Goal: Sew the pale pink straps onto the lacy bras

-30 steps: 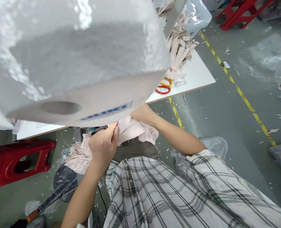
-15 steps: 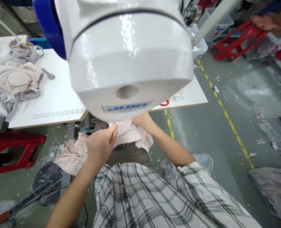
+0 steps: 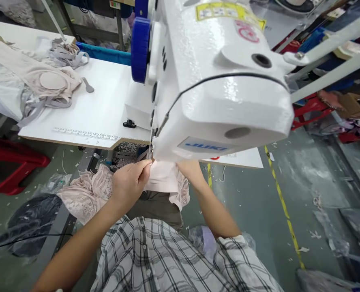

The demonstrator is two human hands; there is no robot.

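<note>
Pink fabric (image 3: 164,178) pinched by left hand (image 3: 128,182) fingers, right hand (image 3: 189,168) under sewing machine (image 3: 216,81)

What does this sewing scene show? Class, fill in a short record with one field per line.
Machine: white sewing machine on a white table
Left hand: left hand pinches pink fabric at the machine's front
Right hand: right hand mostly hidden under the machine, on the same fabric
Table: pile of pink garments, printed ruler
Floor: red stool, yellow line
</note>
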